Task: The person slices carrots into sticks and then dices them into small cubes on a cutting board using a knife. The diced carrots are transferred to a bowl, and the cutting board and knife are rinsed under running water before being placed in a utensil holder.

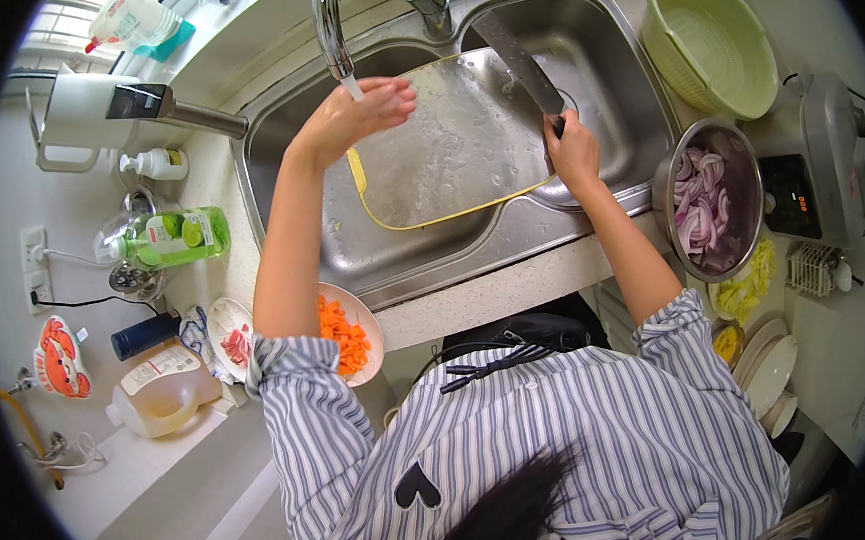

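Water runs from the chrome faucet [333, 36] onto my left hand [362, 117], which holds nothing and is raised over the left side of the sink [432, 259]. My right hand [573, 151] grips the dark handle of a broad kitchen knife [520, 64] over the sink's middle divider, its blade pointing to the back. Beneath both hands, a wet, translucent cutting board [446, 141] with a yellow rim lies across the sink. Its near right edge is beside my right hand.
Right of the sink are a green colander [733, 46] and a steel bowl [748, 210] of sliced red onion [698, 199]. At the left stand a green soap bottle [189, 236] and a bowl [371, 334] of diced carrot [343, 340]. A second faucet [435, 6] rises behind.
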`<act>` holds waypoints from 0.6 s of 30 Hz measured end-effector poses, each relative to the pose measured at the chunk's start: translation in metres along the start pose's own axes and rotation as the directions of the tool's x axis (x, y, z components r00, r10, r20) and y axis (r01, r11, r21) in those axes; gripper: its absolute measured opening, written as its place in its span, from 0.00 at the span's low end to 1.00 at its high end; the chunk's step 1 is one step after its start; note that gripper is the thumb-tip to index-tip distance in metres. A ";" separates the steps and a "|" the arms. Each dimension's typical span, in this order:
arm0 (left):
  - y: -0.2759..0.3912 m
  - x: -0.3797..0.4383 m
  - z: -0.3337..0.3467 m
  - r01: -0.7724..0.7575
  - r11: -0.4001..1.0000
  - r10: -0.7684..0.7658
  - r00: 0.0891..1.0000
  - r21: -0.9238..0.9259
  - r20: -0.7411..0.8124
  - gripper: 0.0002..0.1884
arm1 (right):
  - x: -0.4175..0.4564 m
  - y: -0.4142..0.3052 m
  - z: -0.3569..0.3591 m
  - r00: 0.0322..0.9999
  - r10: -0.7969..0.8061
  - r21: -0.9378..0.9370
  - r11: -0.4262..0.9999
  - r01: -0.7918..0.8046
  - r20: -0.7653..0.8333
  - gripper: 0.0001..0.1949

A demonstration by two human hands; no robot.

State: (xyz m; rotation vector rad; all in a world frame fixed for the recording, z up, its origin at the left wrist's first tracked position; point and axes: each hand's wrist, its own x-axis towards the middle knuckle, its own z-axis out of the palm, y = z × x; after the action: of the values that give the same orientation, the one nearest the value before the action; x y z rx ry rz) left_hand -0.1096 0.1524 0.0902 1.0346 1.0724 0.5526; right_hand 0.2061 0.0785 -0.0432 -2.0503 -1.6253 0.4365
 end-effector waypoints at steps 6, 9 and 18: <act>0.013 0.072 0.018 -0.180 0.984 0.180 0.984 -0.010 -0.017 0.24 | 0.000 -0.001 -0.002 1.000 0.002 -0.020 1.000 -0.002 -0.001 0.15; 0.008 0.078 0.005 -0.164 0.982 0.154 0.983 -0.094 -0.105 0.23 | 0.000 -0.001 -0.002 1.000 0.009 -0.019 1.000 -0.009 0.004 0.16; -0.137 -0.008 -0.037 0.285 0.596 0.556 0.529 0.751 -0.642 0.33 | -0.002 -0.006 -0.002 1.000 0.006 -0.004 1.000 -0.006 -0.003 0.15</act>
State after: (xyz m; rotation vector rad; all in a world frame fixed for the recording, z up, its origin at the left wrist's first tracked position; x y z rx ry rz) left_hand -0.1602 0.1004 -0.0323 1.7549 2.3004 0.7801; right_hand 0.2018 0.0778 -0.0387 -2.0585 -1.6206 0.4325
